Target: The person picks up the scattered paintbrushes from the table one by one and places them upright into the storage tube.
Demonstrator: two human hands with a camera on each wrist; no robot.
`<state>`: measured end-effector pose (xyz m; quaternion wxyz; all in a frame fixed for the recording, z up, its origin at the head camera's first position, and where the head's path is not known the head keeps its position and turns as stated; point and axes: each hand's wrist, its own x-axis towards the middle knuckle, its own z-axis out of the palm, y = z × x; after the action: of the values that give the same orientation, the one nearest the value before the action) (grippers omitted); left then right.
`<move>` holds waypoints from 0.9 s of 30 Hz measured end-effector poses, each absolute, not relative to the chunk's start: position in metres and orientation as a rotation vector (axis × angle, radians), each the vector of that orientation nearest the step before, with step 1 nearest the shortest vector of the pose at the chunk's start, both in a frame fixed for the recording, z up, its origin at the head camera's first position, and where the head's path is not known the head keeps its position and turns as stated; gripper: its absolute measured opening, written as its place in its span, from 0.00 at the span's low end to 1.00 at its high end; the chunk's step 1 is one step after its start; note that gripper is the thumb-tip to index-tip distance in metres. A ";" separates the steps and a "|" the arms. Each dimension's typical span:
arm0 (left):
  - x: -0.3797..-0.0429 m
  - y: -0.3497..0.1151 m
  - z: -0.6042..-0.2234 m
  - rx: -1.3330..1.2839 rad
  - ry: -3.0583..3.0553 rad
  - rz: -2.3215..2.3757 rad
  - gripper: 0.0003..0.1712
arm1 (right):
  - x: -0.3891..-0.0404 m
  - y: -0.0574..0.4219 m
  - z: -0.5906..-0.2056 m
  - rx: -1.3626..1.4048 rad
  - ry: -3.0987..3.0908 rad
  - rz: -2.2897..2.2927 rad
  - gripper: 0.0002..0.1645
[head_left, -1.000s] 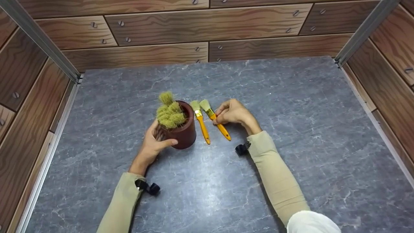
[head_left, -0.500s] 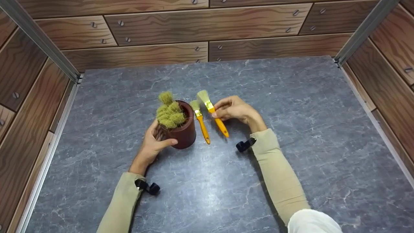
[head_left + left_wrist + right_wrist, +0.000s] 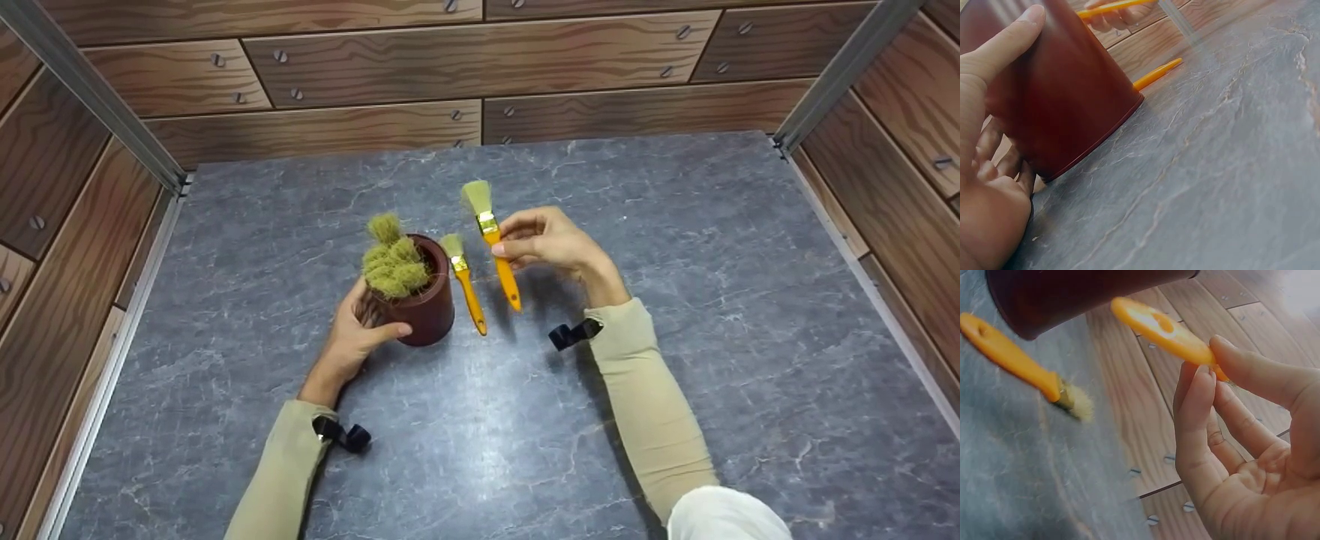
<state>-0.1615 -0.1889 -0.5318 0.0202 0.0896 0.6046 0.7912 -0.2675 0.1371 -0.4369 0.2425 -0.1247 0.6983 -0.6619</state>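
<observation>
My left hand (image 3: 349,337) holds a dark red-brown plant pot (image 3: 426,315) by its left side, thumb across the front and fingers behind. From the pot's opening rise fuzzy yellow-green tufts (image 3: 397,270) like a small cactus. In the left wrist view the pot's base meets the table. A paintbrush with an orange handle (image 3: 505,277) is pinched between thumb and fingers of my right hand (image 3: 555,244), bristles pointing away and raised above the table. Close to the pot's right side lies a second paintbrush (image 3: 470,296), also orange-handled; its bristles show in the right wrist view (image 3: 1078,402).
The table top (image 3: 480,435) is grey with a marbled pattern. Wood-patterned panels (image 3: 480,67) with printed screws wall it at the back and both sides. Metal posts (image 3: 844,75) stand at the back corners.
My right hand has lifted one paintbrush off the table and moved it up and away, tilting it more upright. The left hand, the pot and the other paintbrush have stayed put.
</observation>
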 end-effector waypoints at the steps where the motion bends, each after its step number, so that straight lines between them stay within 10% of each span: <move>1: -0.161 -0.189 -0.532 0.276 1.879 2.453 0.65 | -0.266 0.136 -0.434 -0.352 1.908 -1.820 0.14; 27: -0.162 -0.188 -0.532 0.290 1.892 2.465 0.63 | -0.221 0.099 -0.381 -0.948 1.896 -2.390 0.15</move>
<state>-0.1616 -0.1884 -0.5316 0.0106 0.0930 0.6061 0.7898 -0.2207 0.0986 -0.3812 -0.0265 -0.2966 0.5933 -0.7478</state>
